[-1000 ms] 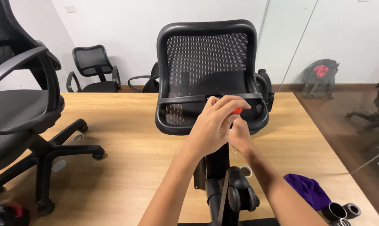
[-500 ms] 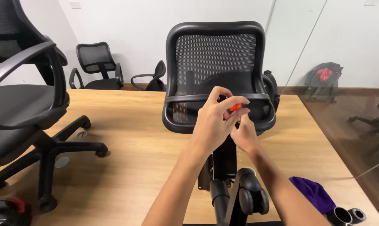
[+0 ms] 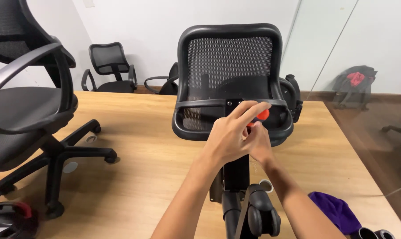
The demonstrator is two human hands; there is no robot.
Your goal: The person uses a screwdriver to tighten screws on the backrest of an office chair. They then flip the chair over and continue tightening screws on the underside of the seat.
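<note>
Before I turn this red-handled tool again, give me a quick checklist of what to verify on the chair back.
1. Left hand on the red-handled tool: ok, fingers wrapped over it.
2. Right hand supporting beneath: ok, tucked under the left.
3. Tool tip seated in a fastener: cannot tell, hidden by the hands.
4. Mesh chair back resting steady on the wooden table: ok.
5. Upright office chair on the table, apart from the work: ok.
6. Purple cloth away from the hands: ok.
</note>
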